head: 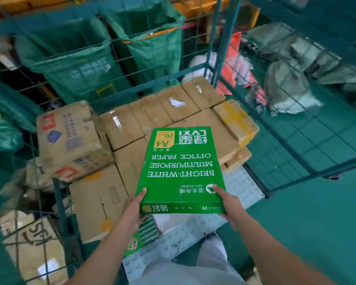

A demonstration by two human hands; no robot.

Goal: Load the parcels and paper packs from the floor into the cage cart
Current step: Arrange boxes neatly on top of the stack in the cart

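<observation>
Hands grip a green pack of A4 office paper [181,171] at its near end, the left hand [133,210] and right hand [229,204] each closed on a near corner, thumbs on the top face and the other fingers hidden beneath. The pack is held flat above the open front of the cage cart [275,128], its long axis running straight away from the person. Its white lettering reads upside down from this side, the brand name and A4 mark at the far end over the cartons.

Brown cardboard boxes [158,112] fill the cart floor in taped rows, with a yellow-taped carton [235,120] at the right edge and a dented box [70,138] tilted on the left. Below the pack, a bare strip of studded metal deck [243,188] shows. A second green pack [143,235] lies partly hidden under the left wrist.

Green sacks [74,66] hang behind the mesh, their printing blurred. Grey parcels [286,89] beyond the right-hand mesh are hard to make out. A scrawled carton [35,241] at lower left is cut off by the frame.
</observation>
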